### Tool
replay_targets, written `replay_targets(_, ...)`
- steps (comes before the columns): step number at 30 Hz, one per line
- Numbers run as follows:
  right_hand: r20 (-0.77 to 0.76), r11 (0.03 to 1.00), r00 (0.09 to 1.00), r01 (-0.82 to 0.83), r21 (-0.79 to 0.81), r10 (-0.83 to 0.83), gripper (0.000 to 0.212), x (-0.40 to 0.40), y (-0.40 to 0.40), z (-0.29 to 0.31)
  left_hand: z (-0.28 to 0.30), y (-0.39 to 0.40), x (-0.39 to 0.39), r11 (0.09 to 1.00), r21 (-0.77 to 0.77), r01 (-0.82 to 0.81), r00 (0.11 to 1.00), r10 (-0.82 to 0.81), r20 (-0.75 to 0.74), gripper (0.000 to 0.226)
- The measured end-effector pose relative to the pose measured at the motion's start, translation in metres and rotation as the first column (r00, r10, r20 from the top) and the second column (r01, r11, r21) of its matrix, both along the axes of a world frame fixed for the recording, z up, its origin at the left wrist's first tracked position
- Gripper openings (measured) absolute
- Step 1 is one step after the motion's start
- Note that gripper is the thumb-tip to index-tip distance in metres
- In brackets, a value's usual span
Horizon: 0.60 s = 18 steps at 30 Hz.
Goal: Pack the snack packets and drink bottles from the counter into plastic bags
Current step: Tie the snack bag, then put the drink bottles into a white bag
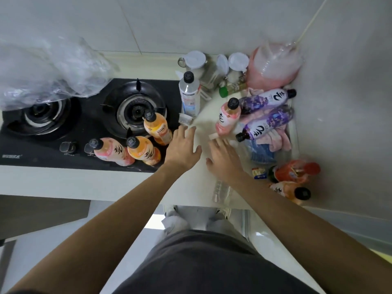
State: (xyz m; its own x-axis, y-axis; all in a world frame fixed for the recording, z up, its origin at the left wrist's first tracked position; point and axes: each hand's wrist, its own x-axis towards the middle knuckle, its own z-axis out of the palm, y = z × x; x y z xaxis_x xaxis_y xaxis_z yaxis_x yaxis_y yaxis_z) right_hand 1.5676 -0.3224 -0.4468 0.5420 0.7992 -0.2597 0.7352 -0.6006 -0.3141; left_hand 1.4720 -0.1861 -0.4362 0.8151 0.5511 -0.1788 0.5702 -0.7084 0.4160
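My left hand [182, 146] and my right hand [223, 157] hover side by side over the pale counter [191, 187], fingers spread and holding nothing. Left of them, on the stove's edge, stand two orange drink bottles [158, 128] [143, 150] and a pink bottle [112, 151]. Beyond my right hand stands another pink bottle [228, 116]. Two purple bottles [265, 99] [266, 123] lie on a pink cloth. A clear plastic bag [48, 71] rests over the left burner. An orange bottle [290, 192] and snack packets [294, 169] lie at the right.
A black two-burner gas stove [84, 124] fills the counter's left part. At the back stand a clear bottle with a black cap [189, 94], white-lidded jars [195, 60] and a pink bag [275, 66]. Walls close off the back and right. An empty clear bottle [221, 190] lies near the front edge.
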Motion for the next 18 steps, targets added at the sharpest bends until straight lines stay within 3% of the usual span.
replay_targets(5,0.005,0.998,1.000,-0.022,-0.053,0.022,0.063,0.008,0.001,-0.015,-0.017,0.018,0.037,0.991,0.114,0.068,0.990,-0.052,-0.131,0.072)
replay_targets(12,0.045,0.986,0.998,-0.027,-0.167,0.035,0.077,0.014,0.017,-0.035,-0.036,0.035,0.059,0.992,0.114,0.048,0.967,-0.018,-0.253,0.075)
replay_targets(18,0.102,0.979,0.992,-0.059,-0.197,0.080,0.074,0.011,0.015,-0.042,-0.043,0.034,0.056,0.993,0.113,0.019,0.955,0.016,-0.298,0.063)
